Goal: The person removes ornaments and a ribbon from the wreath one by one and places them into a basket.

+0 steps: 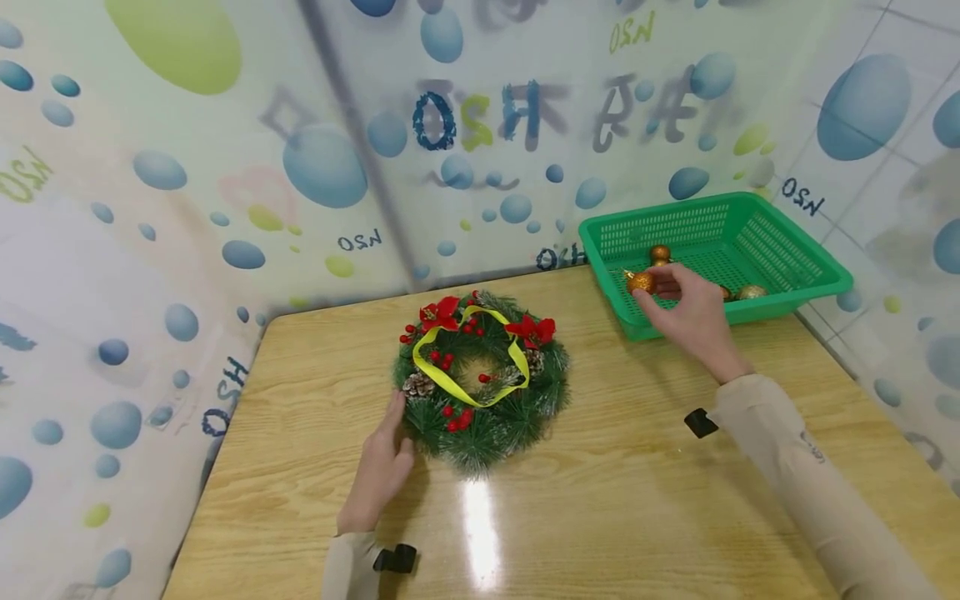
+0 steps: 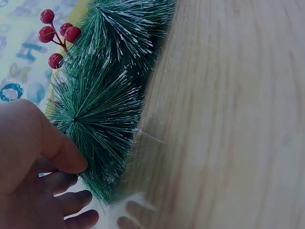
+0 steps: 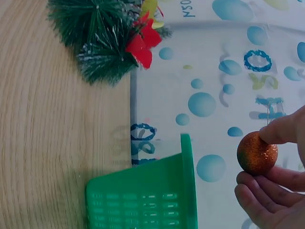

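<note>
On the pale wooden surface (image 1: 600, 467), the left hand (image 1: 378, 475) rests with straight fingers against the round green pine wreath (image 1: 480, 379) with red berries, while the right hand (image 1: 693, 312) pinches a glittery orange-gold ball ornament (image 1: 641, 282) in its fingers over the green plastic mesh basket (image 1: 780, 250) at right.
</note>
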Demonstrator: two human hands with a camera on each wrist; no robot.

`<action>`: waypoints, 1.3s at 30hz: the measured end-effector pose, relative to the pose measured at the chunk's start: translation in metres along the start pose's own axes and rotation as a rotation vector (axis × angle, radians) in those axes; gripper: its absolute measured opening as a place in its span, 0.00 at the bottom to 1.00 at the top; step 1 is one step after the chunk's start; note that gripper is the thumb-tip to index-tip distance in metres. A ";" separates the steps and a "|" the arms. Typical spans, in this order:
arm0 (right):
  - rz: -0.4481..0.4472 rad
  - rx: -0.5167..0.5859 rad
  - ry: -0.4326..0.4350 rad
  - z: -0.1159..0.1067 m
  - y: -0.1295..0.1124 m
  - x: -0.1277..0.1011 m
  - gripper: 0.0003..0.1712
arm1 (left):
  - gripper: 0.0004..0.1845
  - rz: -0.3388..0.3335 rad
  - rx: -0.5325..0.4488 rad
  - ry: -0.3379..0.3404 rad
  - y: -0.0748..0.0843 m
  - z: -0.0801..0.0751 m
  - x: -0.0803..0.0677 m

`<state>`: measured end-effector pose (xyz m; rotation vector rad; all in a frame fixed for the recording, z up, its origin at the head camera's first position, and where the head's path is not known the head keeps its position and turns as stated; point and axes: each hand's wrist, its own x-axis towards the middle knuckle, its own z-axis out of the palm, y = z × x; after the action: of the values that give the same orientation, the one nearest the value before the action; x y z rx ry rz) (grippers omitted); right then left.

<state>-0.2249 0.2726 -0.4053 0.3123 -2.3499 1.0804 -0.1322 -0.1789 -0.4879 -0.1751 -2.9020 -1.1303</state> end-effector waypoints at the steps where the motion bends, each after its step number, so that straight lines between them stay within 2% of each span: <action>1: 0.010 0.003 0.006 -0.001 0.002 0.001 0.20 | 0.40 0.001 0.001 -0.001 0.000 0.000 0.000; 5: 0.054 0.008 0.026 -0.006 0.010 0.002 0.21 | 0.41 -0.007 -0.003 -0.009 -0.001 0.000 0.000; 12: 0.118 0.007 0.009 -0.015 0.028 0.004 0.23 | 0.41 -0.006 0.006 -0.005 -0.002 0.001 -0.001; 20: 0.183 -0.086 -0.005 -0.028 0.042 0.014 0.25 | 0.42 -0.011 0.009 -0.007 -0.001 0.000 -0.002; 31: 0.213 -0.133 -0.026 -0.040 0.065 0.025 0.27 | 0.41 0.020 0.014 0.024 -0.001 0.002 -0.002; 39: 0.241 -0.200 -0.050 -0.044 0.073 0.032 0.29 | 0.41 0.004 0.008 0.006 -0.001 0.000 -0.002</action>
<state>-0.2657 0.3536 -0.4101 -0.0185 -2.5640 0.9412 -0.1306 -0.1794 -0.4891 -0.1762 -2.8990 -1.1164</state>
